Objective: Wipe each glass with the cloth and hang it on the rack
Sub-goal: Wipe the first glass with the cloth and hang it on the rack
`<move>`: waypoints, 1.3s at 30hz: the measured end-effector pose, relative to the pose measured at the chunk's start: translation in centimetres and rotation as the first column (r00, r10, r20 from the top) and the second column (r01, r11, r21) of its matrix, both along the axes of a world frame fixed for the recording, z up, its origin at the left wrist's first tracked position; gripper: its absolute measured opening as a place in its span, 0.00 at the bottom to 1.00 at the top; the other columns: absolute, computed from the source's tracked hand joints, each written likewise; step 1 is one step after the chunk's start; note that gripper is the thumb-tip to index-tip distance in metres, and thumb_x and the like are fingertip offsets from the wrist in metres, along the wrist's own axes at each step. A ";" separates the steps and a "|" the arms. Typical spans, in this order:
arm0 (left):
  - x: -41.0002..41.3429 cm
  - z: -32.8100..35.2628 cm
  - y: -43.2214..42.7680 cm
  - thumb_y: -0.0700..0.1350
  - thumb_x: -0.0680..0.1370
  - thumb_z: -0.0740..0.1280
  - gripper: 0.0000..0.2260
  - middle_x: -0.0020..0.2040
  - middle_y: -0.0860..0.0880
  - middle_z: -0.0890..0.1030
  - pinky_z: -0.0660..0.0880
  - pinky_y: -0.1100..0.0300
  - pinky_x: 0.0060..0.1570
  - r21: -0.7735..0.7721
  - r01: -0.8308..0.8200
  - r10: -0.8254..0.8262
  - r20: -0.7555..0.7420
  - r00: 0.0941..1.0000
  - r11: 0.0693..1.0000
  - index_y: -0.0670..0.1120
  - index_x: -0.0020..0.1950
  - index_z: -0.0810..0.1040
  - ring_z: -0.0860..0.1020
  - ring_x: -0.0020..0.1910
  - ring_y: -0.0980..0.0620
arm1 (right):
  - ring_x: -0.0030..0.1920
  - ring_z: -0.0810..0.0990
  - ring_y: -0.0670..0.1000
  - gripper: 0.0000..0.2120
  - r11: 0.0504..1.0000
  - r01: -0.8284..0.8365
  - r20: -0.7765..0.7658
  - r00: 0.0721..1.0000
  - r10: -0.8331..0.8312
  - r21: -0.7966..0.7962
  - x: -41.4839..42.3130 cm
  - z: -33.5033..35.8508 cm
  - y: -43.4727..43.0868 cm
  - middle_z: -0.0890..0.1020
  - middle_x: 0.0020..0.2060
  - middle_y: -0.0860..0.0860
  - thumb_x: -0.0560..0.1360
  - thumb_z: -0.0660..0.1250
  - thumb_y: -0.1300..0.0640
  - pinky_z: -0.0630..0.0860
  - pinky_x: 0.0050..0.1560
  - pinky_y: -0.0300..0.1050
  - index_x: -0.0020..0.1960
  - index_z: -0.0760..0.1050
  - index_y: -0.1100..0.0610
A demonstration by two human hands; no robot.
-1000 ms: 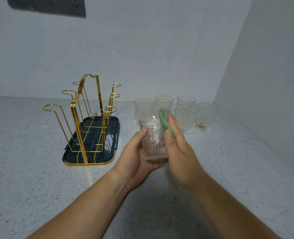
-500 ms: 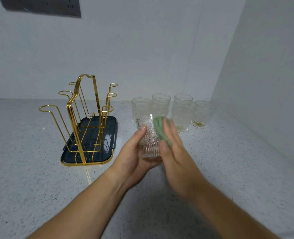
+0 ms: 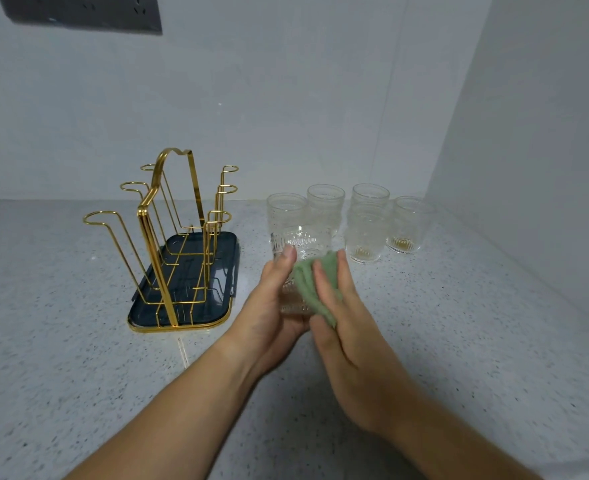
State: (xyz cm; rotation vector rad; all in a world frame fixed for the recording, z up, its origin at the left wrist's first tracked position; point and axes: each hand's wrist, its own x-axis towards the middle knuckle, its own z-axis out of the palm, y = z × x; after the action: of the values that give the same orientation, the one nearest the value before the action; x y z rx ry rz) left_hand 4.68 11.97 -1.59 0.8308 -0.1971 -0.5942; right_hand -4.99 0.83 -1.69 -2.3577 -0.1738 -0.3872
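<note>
Fingers [image 3: 334, 289] of my right hand [image 3: 352, 344] press the cloth [image 3: 308, 289] flat against the glass [image 3: 303, 247], which my left hand [image 3: 272, 317] grips at mid-frame.

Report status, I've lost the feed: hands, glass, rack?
Left hand grips glass. Right hand presses cloth on its side. Rack bare; five glasses waiting. Nothing in the way.
</note>
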 end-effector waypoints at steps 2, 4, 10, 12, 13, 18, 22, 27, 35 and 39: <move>0.2 -0.2 -0.1 0.59 0.79 0.68 0.28 0.67 0.40 0.81 0.67 0.33 0.74 -0.007 0.008 -0.008 0.020 1.000 1.000 0.43 0.73 0.77 0.77 0.69 0.38 | 0.79 0.35 0.35 0.26 0.996 0.022 0.018 1.000 -0.024 0.086 1.5 1.3 -0.3 0.36 0.80 0.35 0.84 0.45 0.42 0.41 0.79 0.43 0.81 0.44 0.36; 0.0 -0.1 -0.2 0.57 0.82 0.62 0.23 0.66 0.41 0.82 0.70 0.34 0.71 -0.016 0.023 -0.023 0.012 1.000 1.000 0.46 0.70 0.80 0.78 0.66 0.39 | 0.79 0.38 0.33 0.26 0.981 0.057 0.051 0.996 -0.067 0.185 2.8 2.6 -0.5 0.43 0.81 0.35 0.85 0.46 0.44 0.41 0.76 0.35 0.82 0.47 0.39; 0.3 -0.2 0.4 0.57 0.84 0.56 0.26 0.69 0.36 0.80 0.72 0.42 0.67 -0.058 0.006 -0.006 -0.008 1.000 0.998 0.40 0.70 0.79 0.78 0.66 0.38 | 0.78 0.35 0.33 0.27 0.997 -0.005 0.003 1.000 0.005 0.073 0.9 0.2 0.0 0.33 0.79 0.34 0.84 0.45 0.42 0.44 0.81 0.45 0.81 0.46 0.38; 0.1 -0.3 0.2 0.62 0.81 0.62 0.30 0.70 0.35 0.79 0.74 0.38 0.68 -0.004 0.025 -0.025 0.042 0.999 1.000 0.40 0.72 0.76 0.78 0.69 0.38 | 0.80 0.36 0.38 0.28 1.000 -0.020 0.000 1.000 0.020 0.020 -0.4 -1.0 -0.4 0.31 0.78 0.34 0.82 0.46 0.40 0.47 0.82 0.53 0.81 0.45 0.37; 0.0 -0.4 0.1 0.63 0.77 0.68 0.33 0.69 0.35 0.79 0.76 0.38 0.66 0.023 0.028 -0.029 0.054 0.998 0.999 0.42 0.74 0.73 0.79 0.68 0.37 | 0.81 0.37 0.40 0.28 1.000 -0.022 0.004 1.000 0.022 0.003 -0.7 -1.2 -0.6 0.30 0.78 0.34 0.83 0.46 0.40 0.48 0.82 0.55 0.81 0.44 0.36; 0.4 -0.6 -0.3 0.58 0.70 0.75 0.38 0.72 0.36 0.77 0.70 0.31 0.70 0.014 0.023 -0.024 0.061 0.998 1.000 0.43 0.76 0.71 0.74 0.72 0.33 | 0.80 0.40 0.35 0.24 0.993 -0.032 0.060 0.998 0.026 0.111 0.4 1.1 -0.8 0.39 0.81 0.34 0.85 0.45 0.43 0.47 0.82 0.52 0.80 0.48 0.34; 0.1 -0.6 -0.3 0.56 0.78 0.68 0.24 0.71 0.38 0.78 0.63 0.32 0.75 -0.066 0.109 -0.107 0.045 0.993 0.992 0.44 0.71 0.79 0.74 0.73 0.36 | 0.59 0.64 0.16 0.22 0.862 -0.026 0.053 0.999 -0.001 0.507 2.2 4.0 -1.5 0.62 0.68 0.24 0.88 0.46 0.54 0.65 0.58 0.17 0.80 0.55 0.42; 0.0 -0.2 0.0 0.58 0.82 0.59 0.26 0.73 0.36 0.76 0.61 0.30 0.76 -0.089 0.110 -0.113 -0.021 0.993 0.990 0.44 0.74 0.77 0.69 0.76 0.33 | 0.75 0.58 0.28 0.25 0.908 -0.037 0.013 0.999 0.035 0.418 1.3 1.7 -1.2 0.58 0.77 0.28 0.85 0.47 0.45 0.59 0.78 0.37 0.81 0.53 0.41; 0.0 -0.9 -0.6 0.56 0.76 0.73 0.32 0.70 0.39 0.79 0.71 0.31 0.69 0.027 0.045 -0.048 0.103 0.994 0.999 0.47 0.77 0.70 0.79 0.68 0.37 | 0.66 0.61 0.19 0.20 0.843 -0.046 0.024 0.999 0.039 0.535 1.1 2.4 -1.5 0.61 0.75 0.29 0.86 0.47 0.48 0.61 0.64 0.19 0.77 0.55 0.37; -0.6 -0.3 -0.5 0.55 0.78 0.68 0.21 0.69 0.40 0.81 0.72 0.39 0.71 -0.045 0.107 -0.101 0.110 0.989 0.993 0.46 0.67 0.83 0.78 0.69 0.40 | 0.51 0.72 0.17 0.19 0.764 -0.018 0.070 0.997 -0.035 0.645 3.0 4.3 -2.1 0.72 0.58 0.24 0.87 0.49 0.49 0.69 0.50 0.17 0.76 0.65 0.39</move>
State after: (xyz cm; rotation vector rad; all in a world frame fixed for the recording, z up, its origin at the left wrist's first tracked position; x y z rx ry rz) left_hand 4.11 11.43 -1.93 0.8070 -0.3540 -0.6404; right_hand -1.99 -1.24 2.60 -1.6543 -0.0491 -0.4573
